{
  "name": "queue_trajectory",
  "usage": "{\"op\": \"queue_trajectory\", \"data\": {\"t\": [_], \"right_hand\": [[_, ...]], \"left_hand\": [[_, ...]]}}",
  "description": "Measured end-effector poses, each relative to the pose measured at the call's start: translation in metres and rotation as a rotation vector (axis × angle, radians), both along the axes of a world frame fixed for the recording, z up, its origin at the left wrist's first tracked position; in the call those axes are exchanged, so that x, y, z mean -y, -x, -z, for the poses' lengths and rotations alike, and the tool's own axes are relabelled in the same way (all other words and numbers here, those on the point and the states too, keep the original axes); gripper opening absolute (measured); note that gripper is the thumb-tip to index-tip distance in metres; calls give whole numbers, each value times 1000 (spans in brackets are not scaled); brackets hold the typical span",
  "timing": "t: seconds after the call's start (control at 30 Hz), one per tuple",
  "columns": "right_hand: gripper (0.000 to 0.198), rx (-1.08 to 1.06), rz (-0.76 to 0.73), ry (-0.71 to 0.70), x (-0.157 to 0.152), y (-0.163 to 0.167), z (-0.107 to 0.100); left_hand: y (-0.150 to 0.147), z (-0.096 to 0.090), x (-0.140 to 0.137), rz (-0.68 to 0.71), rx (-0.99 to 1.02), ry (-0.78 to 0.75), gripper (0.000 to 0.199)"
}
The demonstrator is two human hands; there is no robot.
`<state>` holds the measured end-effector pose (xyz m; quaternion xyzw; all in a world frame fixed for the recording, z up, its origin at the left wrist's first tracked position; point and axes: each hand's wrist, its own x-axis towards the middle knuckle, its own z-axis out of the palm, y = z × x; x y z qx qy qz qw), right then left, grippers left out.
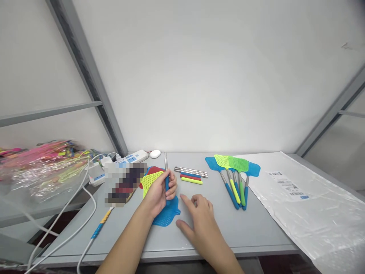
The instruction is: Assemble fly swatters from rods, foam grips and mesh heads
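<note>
My left hand (pixel 161 190) is closed round the blue grip of a fly swatter handle (pixel 167 182), its metal rod pointing up. Under and beside that hand lie loose swatter heads: a blue swatter head (pixel 167 215), a yellow swatter head (pixel 151 182) and a red one partly covered. My right hand (pixel 201 217) hovers low over the table near the blue head's neck, thumb and fingers apart, holding nothing. Beyond the hands lie several metal rods (pixel 191 172), with a yellow grip (pixel 191 180) and red and blue grips beside them.
Several whole fly swatters (pixel 235 179) are fanned out on the right, beside a white plastic mailing bag (pixel 279 190). Left are a blurred-out phone-like object (pixel 127 186), a power strip (pixel 135 156), a white mouse-shaped object (pixel 155 153), white cables (pixel 91 213) and plastic-wrapped colourful goods (pixel 51 163).
</note>
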<state>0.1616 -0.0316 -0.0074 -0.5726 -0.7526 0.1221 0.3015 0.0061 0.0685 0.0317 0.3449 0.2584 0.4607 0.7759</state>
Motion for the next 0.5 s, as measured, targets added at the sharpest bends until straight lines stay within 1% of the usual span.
{"op": "queue_trajectory", "data": {"t": [0.07, 0.13, 0.2, 0.3, 0.33, 0.43, 0.5], "right_hand": [[60, 46, -90, -18, 2, 1, -5], [52, 61, -148, -30, 3, 2, -7], [40, 33, -131, -35, 5, 2, -6], [18, -39, -13, -46, 7, -1, -1], [15, -52, 39, -49, 8, -3, 1], [24, -36, 185, -38, 11, -12, 7], [23, 5, 243, -19, 12, -16, 9]], "left_hand": [[0, 1, -1, -16, 0, 7, 26], [-1, 0, 0, -25, 2, 8, 27], [-3, -2, 1, -29, -1, 4, 29], [-4, -3, 4, -34, -16, -6, 30], [-4, -3, 4, -34, -22, -10, 29], [-5, -2, 6, -26, -43, -20, 29], [-7, -1, 8, -16, -62, -23, 29]]}}
